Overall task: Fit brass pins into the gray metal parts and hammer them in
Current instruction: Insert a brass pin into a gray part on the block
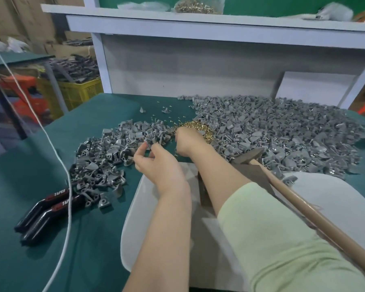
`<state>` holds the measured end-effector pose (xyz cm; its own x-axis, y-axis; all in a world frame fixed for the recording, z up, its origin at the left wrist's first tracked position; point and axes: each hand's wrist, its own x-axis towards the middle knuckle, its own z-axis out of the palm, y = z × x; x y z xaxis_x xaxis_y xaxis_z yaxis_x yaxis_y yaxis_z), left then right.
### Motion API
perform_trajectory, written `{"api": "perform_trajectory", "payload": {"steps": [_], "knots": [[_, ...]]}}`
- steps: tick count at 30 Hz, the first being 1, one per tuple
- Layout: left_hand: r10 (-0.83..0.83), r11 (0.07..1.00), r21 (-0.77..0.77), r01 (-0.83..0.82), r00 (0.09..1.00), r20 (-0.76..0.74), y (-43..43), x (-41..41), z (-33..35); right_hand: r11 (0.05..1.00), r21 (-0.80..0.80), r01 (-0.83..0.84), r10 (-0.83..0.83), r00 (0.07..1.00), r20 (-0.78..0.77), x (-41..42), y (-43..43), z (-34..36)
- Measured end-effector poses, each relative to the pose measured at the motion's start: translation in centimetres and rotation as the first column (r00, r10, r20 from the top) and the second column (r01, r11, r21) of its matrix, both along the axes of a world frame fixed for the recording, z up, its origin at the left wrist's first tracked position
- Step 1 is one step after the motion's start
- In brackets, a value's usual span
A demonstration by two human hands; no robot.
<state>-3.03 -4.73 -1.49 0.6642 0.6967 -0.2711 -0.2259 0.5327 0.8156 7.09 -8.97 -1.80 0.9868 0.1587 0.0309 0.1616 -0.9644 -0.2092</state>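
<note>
**Entry: pin-fitting station, pick-up stage (judged)**

- Left hand (156, 163): middle of tabletop (105, 106), at fringe of smaller heap (101, 161). Grip clamped, thumb against fingertips, on 1 gray part (149, 143).
- Right hand (185, 142): just beyond the left, knuckles up, fingers dipped into brass pins (200, 126). Grip state: cannot tell, fingertips hidden beneath the hand.
- Brass pins: small gold mound between the 2 gray heaps, toward far edge. A few strays scattered beyond.
- Larger heap (282, 133): spread out to right edge.
- Hammer (251, 154): lying untouched, head against larger heap, wooden handle running toward near-right corner.
- White board (133, 218): at near edge, beneath both forearms. Carries a dark block (204, 197), partly hidden by the right forearm, probably the striking base.
- Sundries: 2 black utility knives (46, 213) toward left edge, with a white cord (57, 157) crossing them.

**Handling notes for the step in hand**

- Lift out 1 pin only and shake off any clinging extras.
- Turn the gray part hole-up before bringing the pin across.
- Seat the pin straight by finger pressure first.
- Rest the part flat on the block, fingertips clear of the pin head.
- Reach for the hammer only after that.
- Start with light, square taps, since a tilted pin would likely bend.
</note>
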Motion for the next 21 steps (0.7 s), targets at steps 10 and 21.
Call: {"api": "perform_trajectory", "payload": {"steps": [10,21], "knots": [[-0.084,0.995,0.057,0.084,0.996,-0.009,-0.2,-0.1,-0.6,0.863,0.500,-0.070,0.103,0.994,-0.037,-1.9,-3.2,2.2],[-0.149,0.988,0.041,0.147,0.988,0.036,-0.1,0.3,-1.2,0.850,0.523,-0.061,0.107,0.992,-0.059,-3.4,-3.0,3.1]]}}
